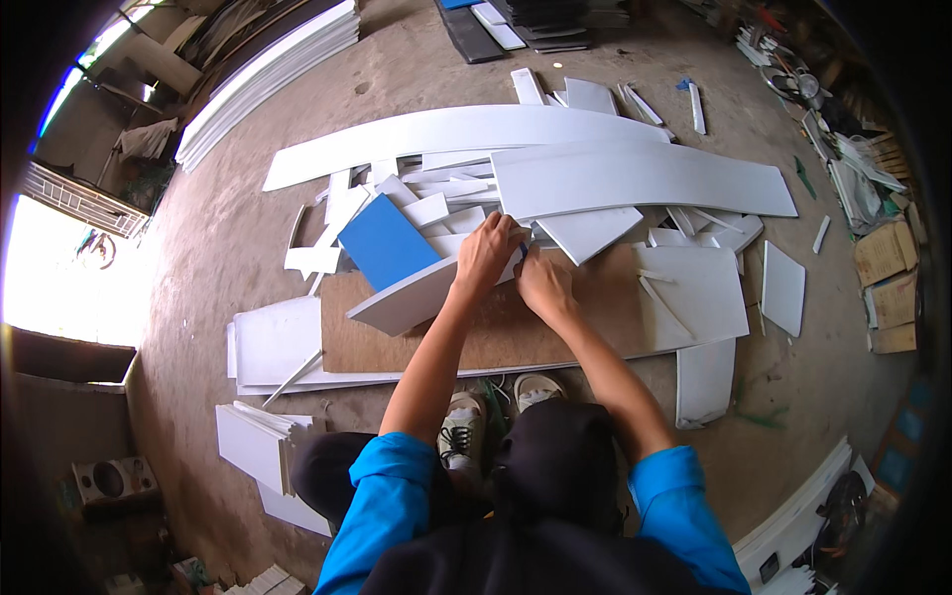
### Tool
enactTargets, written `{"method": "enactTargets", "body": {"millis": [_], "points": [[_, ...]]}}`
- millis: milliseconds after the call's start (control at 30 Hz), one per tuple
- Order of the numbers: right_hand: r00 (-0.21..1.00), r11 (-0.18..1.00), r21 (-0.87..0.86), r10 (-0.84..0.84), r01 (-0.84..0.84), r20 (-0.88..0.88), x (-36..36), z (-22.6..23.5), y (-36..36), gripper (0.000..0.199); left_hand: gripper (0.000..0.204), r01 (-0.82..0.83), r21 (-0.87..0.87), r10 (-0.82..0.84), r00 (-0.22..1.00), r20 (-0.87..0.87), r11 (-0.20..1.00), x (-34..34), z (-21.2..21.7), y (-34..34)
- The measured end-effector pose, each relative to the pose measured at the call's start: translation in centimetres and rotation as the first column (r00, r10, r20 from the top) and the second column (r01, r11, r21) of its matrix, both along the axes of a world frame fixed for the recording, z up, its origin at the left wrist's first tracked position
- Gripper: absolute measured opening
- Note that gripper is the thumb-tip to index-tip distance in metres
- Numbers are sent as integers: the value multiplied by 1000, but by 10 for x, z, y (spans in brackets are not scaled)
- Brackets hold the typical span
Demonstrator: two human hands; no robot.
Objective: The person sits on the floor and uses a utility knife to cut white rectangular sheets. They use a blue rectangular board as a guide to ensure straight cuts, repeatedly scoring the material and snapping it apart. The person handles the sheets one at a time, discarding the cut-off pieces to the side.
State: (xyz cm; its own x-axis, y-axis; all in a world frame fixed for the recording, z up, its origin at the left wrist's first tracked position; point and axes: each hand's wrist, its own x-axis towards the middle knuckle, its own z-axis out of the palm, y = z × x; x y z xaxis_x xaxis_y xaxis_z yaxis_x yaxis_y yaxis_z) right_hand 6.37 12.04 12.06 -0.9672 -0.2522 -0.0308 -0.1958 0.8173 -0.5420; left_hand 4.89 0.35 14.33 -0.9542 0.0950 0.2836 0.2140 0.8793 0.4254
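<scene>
Mid-frame, the left hand (486,253) grasps a white panel (405,299) extending lower left. The right hand (545,286) adjoins; its grip is unclear.

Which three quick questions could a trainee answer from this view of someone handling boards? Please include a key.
1. True or false: the blue panel lies to the left of the person's left hand.

2. Multiple choice: what colour is the flat sheet lying below the hands?
A) green
B) brown
C) red

3. Short answer: what does the left hand hold, close beside the right hand?

Key:
1. True.
2. B.
3. The right end of a tilted white panel.
</scene>
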Motion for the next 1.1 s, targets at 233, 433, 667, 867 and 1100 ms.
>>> {"method": "enactTargets", "body": {"millis": [233,433,667,867,1100], "points": [[998,997,70,34,-30,-61,-6,-1,-7,18,21,-31,-36,29,998,-60,999,-3,-6,-6],[993,987,121,98,-105,60,0,17,0,18,21,-14,-26,14,1000,-26,1000,-4,-2,-7],[992,996,79,28,-38,126,-18,0,-4,22,19,18,22,-17,998,-58,1000,-8,-6,-5],[958,995,98,5,-34,286,-22,-18,-10,30,19,17,9,-16,997,-74,1000,-2,-3,-6],[970,993,94,50,-74,237,6,-80,-8,23,18,27,26,-24,994,-105,999,-1,-3,-10]]}}
